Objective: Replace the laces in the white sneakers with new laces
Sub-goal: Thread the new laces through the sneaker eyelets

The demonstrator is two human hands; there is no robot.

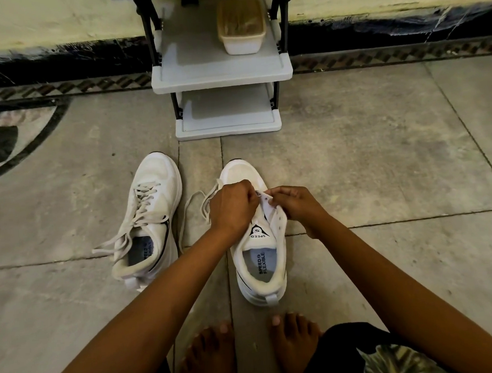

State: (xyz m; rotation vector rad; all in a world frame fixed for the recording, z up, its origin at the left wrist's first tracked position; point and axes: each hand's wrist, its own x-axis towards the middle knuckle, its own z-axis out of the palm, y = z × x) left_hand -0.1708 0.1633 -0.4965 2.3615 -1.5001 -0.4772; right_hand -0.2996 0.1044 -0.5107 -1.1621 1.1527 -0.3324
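Two white sneakers stand on the floor in front of me. The left sneaker is fully laced, its lace ends loose over the side. The right sneaker has most eyelets bare, and its lace trails off to the left in a loop on the floor. My left hand pinches the lace near the lowest eyelets. My right hand pinches the right eyelet flap of the same shoe. The fingertips of both hands meet over the front of the tongue.
A grey plastic shoe rack stands against the wall ahead, with a beige lidded box on its middle shelf. My bare feet rest just behind the right sneaker. The floor is grey stone tile.
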